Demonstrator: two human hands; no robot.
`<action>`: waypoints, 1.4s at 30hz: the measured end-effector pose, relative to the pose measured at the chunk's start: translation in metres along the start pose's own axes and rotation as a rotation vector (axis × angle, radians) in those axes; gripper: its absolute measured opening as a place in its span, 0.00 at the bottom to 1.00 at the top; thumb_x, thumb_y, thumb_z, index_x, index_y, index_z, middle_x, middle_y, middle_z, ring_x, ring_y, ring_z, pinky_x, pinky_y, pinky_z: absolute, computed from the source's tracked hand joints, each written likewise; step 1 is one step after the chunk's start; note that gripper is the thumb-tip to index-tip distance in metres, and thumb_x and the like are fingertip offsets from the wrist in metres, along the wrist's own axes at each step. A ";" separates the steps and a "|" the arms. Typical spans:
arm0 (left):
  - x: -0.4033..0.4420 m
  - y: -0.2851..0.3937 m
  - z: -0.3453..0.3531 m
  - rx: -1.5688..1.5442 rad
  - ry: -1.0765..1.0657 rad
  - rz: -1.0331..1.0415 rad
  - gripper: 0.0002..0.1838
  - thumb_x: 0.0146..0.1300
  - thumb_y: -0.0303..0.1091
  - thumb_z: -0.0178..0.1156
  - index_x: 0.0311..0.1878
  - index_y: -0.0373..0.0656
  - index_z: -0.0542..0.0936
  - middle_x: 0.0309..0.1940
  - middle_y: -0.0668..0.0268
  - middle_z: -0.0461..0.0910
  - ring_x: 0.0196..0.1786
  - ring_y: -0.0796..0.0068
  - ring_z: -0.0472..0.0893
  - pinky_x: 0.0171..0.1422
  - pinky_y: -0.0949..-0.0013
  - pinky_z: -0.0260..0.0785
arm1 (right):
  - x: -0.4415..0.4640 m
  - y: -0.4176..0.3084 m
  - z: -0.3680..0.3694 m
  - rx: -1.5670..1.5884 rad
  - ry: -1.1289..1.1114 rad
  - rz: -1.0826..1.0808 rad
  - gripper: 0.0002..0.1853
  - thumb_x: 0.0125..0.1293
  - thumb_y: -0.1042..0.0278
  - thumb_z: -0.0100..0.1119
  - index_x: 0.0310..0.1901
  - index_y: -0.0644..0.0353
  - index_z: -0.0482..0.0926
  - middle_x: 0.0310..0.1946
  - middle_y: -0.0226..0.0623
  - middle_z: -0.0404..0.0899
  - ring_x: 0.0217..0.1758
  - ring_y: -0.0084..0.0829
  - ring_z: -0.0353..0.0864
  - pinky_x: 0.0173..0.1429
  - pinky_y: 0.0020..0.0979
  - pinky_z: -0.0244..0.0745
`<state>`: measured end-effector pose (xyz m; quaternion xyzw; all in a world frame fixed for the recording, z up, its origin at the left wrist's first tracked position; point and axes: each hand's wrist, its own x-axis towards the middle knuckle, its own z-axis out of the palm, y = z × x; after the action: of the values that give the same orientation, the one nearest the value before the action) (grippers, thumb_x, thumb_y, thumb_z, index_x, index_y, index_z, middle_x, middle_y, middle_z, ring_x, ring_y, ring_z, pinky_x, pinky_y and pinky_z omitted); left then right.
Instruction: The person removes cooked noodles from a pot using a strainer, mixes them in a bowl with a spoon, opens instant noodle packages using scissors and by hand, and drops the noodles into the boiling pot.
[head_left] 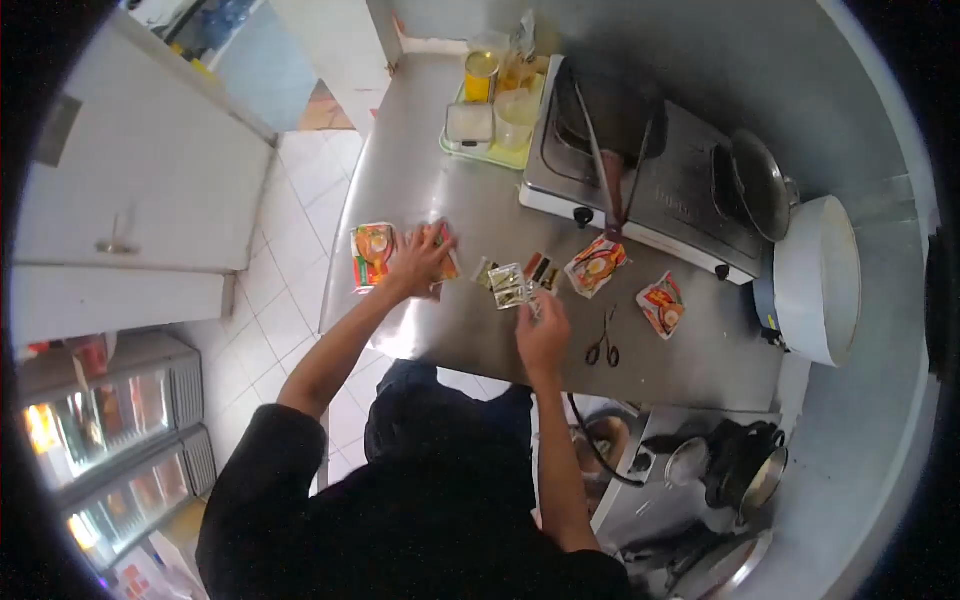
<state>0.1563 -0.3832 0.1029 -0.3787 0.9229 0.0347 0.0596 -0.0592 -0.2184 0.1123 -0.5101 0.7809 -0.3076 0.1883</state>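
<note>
My left hand (420,265) lies with fingers spread over a colourful instant noodle packet (449,262), covering most of it. Just left of that hand is another noodle packet (372,254) with a bowl pictured on it. My right hand (543,335) has its fingers drawn together on a small silver seasoning sachet (535,297), partly hidden by the fingertips. Several more seasoning sachets (507,284) lie loosely between the two hands. Right of them are two noodle packets, one near the stove (597,267) and one farther right (662,305). Black-handled scissors (603,343) lie beside my right hand.
A gas stove (660,190) stands at the back of the steel table (410,130), carrying a pan with tongs. A green tray (458,150) holds containers and a yellow can. A white pot (818,280) stands at right. Pans (720,475) sit below the table.
</note>
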 end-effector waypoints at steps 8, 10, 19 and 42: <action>-0.002 -0.016 0.017 -1.479 -0.308 -0.096 0.39 0.63 0.63 0.52 0.67 0.40 0.67 0.54 0.54 0.76 0.57 0.63 0.74 0.59 0.65 0.67 | 0.007 -0.100 0.072 0.415 0.102 -0.041 0.17 0.62 0.68 0.63 0.52 0.62 0.76 0.46 0.44 0.78 0.45 0.38 0.81 0.47 0.34 0.76; -0.015 -0.013 -0.001 -1.852 -0.578 -0.318 0.37 0.70 0.64 0.40 0.67 0.41 0.68 0.54 0.60 0.76 0.57 0.68 0.73 0.61 0.67 0.65 | 0.000 -0.111 0.070 0.418 0.172 -0.044 0.17 0.62 0.69 0.64 0.51 0.62 0.75 0.45 0.43 0.78 0.45 0.35 0.81 0.46 0.31 0.76; -0.026 0.023 -0.027 -2.011 -0.577 -0.057 0.29 0.75 0.51 0.39 0.69 0.40 0.64 0.62 0.63 0.70 0.62 0.73 0.70 0.67 0.70 0.60 | -0.024 -0.126 0.017 0.669 0.008 0.412 0.13 0.58 0.69 0.70 0.42 0.62 0.77 0.35 0.32 0.81 0.39 0.20 0.78 0.42 0.24 0.73; -0.081 0.091 -0.075 -1.653 -0.344 0.319 0.31 0.62 0.45 0.63 0.62 0.37 0.67 0.53 0.59 0.73 0.60 0.72 0.70 0.64 0.67 0.62 | -0.106 -0.141 -0.049 0.555 0.280 0.398 0.12 0.69 0.63 0.55 0.42 0.65 0.73 0.30 0.47 0.78 0.31 0.45 0.81 0.36 0.36 0.73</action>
<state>0.1436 -0.2704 0.1902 -0.1557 0.6217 0.7608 -0.1021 0.0504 -0.1487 0.2408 -0.2308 0.7699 -0.5316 0.2670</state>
